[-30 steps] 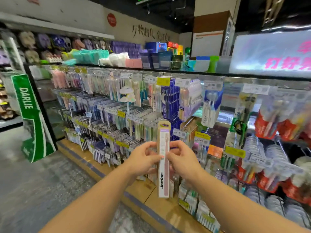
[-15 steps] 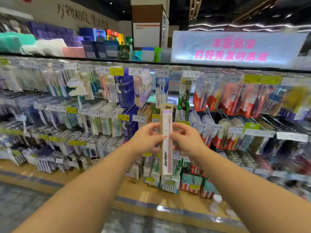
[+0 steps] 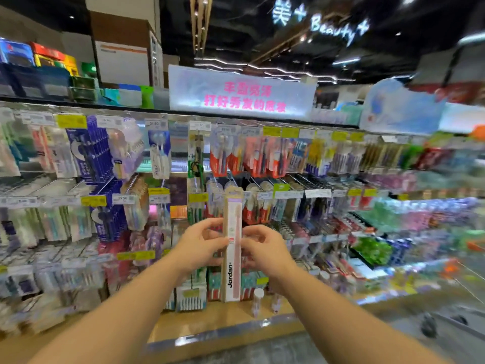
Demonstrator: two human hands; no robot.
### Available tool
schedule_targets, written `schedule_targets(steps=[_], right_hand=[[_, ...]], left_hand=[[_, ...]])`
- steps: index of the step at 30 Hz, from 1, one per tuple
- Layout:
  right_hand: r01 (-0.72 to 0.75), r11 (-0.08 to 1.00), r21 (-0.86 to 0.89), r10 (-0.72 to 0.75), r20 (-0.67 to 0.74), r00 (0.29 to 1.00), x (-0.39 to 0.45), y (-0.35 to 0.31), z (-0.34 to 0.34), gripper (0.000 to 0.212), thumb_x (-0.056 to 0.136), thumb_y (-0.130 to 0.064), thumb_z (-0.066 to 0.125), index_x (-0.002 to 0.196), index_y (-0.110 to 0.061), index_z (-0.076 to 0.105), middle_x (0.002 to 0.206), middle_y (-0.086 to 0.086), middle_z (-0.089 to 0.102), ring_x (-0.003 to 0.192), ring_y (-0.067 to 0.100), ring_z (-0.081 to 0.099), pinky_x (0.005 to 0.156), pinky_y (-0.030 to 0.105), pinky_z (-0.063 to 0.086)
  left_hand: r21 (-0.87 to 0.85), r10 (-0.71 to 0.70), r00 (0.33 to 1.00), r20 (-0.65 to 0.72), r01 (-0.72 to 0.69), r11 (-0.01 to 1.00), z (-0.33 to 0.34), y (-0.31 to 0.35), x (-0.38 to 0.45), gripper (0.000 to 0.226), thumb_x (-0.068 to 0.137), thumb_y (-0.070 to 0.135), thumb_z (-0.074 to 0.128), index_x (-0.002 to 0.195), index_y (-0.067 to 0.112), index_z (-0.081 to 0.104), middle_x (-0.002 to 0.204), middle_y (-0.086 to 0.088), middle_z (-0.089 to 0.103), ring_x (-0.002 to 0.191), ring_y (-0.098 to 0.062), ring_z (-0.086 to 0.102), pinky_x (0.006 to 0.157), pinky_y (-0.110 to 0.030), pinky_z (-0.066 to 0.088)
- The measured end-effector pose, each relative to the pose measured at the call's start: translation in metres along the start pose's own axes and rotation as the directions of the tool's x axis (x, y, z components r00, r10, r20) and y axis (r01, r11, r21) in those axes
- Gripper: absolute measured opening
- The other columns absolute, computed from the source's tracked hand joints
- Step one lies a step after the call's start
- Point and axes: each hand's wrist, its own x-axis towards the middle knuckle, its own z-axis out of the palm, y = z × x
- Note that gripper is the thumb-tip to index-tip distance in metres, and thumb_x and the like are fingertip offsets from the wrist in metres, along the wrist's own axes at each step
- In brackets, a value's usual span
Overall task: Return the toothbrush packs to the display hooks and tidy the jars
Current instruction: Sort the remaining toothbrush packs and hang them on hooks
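A tall, narrow Jordan toothbrush pack (image 3: 232, 261), pale card with a pink brush, stands upright in front of me. My left hand (image 3: 200, 245) pinches its left edge and my right hand (image 3: 265, 249) pinches its right edge, both near the middle. Behind it hang rows of toothbrush packs on display hooks (image 3: 237, 158), blurred at the right. Two small clear jars (image 3: 257, 302) stand on the wooden base shelf (image 3: 210, 320), just right of the pack's lower end.
Price tags (image 3: 198, 197) line the hook rails. A lit pink-lettered sign (image 3: 242, 97) and boxed goods (image 3: 39, 74) sit on the top shelf. Grey floor runs along the shelf's front edge, with a cart's wheel (image 3: 428, 328) at the lower right.
My view has swung right along the shelving, and the display's right end has come into sight. Both hands keep the same hold on the pack, held centred in front of me.
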Motion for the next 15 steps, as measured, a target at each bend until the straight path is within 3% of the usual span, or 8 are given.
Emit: schedule_targets(steps=[2, 5, 9, 11, 13, 15], right_hand=[[0.0, 1.0, 0.0, 0.0, -0.052, 0.999, -0.011, 0.005, -0.014, 0.018, 0.094, -0.009, 0.068, 0.112, -0.01, 0.066, 0.104, 0.019, 0.072, 0.089, 0.038, 0.074, 0.075, 0.055, 0.062], [0.0, 1.0, 0.0, 0.0, -0.11, 0.994, -0.022, 0.01, -0.036, 0.016, 0.093, -0.014, 0.072, 0.109, -0.012, 0.068, 0.1, 0.016, 0.073, 0.089, 0.037, 0.074, 0.075, 0.055, 0.061], [0.006, 1.0, -0.006, -0.007, -0.158, 0.987, -0.024, 0.014, -0.069, 0.018, 0.093, -0.013, 0.071, 0.11, -0.011, 0.068, 0.098, 0.012, 0.073, 0.083, 0.025, 0.075, 0.073, 0.048, 0.064], [0.0, 1.0, 0.006, 0.001, -0.161, 0.987, -0.023, 0.017, -0.085, 0.018, 0.092, -0.013, 0.071, 0.11, -0.012, 0.068, 0.094, 0.009, 0.073, 0.078, 0.021, 0.075, 0.07, 0.042, 0.064], [-0.002, 1.0, -0.01, 0.0, -0.166, 0.986, -0.02, 0.023, -0.1, 0.015, 0.092, -0.016, 0.071, 0.106, -0.015, 0.068, 0.094, 0.009, 0.074, 0.082, 0.026, 0.075, 0.074, 0.046, 0.064], [-0.018, 1.0, -0.013, 0.015, -0.174, 0.985, -0.017, 0.031, -0.115, 0.013, 0.092, -0.015, 0.071, 0.104, -0.015, 0.068, 0.096, 0.012, 0.074, 0.086, 0.03, 0.075, 0.076, 0.049, 0.064]], left_hand=[[0.004, 0.015, 0.999, 0.035, -0.015, 1.0, 0.015, 0.0, 0.002, 0.04, 0.093, 0.009, 0.073, 0.129, 0.024, 0.064, 0.097, -0.012, 0.077, 0.091, -0.023, 0.077, 0.071, -0.041, 0.064], [-0.006, 0.029, 0.997, 0.078, -0.029, 1.0, 0.04, 0.001, 0.006, 0.039, 0.092, 0.01, 0.074, 0.127, 0.026, 0.065, 0.088, 0.0, 0.079, 0.083, -0.016, 0.077, 0.07, -0.038, 0.063], [-0.044, 0.02, 0.992, 0.128, -0.015, 0.999, 0.072, 0.002, 0.016, 0.041, 0.092, 0.008, 0.073, 0.128, 0.026, 0.063, 0.096, -0.008, 0.078, 0.091, -0.022, 0.077, 0.075, -0.045, 0.064], [-0.063, 0.018, 0.99, 0.142, -0.009, 0.998, 0.088, 0.003, 0.02, 0.037, 0.096, 0.001, 0.066, 0.121, 0.028, 0.065, 0.097, -0.009, 0.078, 0.088, -0.021, 0.078, 0.068, -0.04, 0.064], [-0.069, 0.015, 0.988, 0.153, -0.004, 0.998, 0.104, 0.002, 0.025, 0.037, 0.096, -0.002, 0.064, 0.116, 0.029, 0.065, 0.096, -0.008, 0.078, 0.085, -0.021, 0.078, 0.067, -0.039, 0.064], [-0.036, 0.005, 0.988, 0.157, 0.001, 0.999, 0.118, -0.003, 0.031, 0.038, 0.094, 0.0, 0.068, 0.116, 0.032, 0.066, 0.096, -0.005, 0.079, 0.087, -0.023, 0.078, 0.075, -0.046, 0.064]])
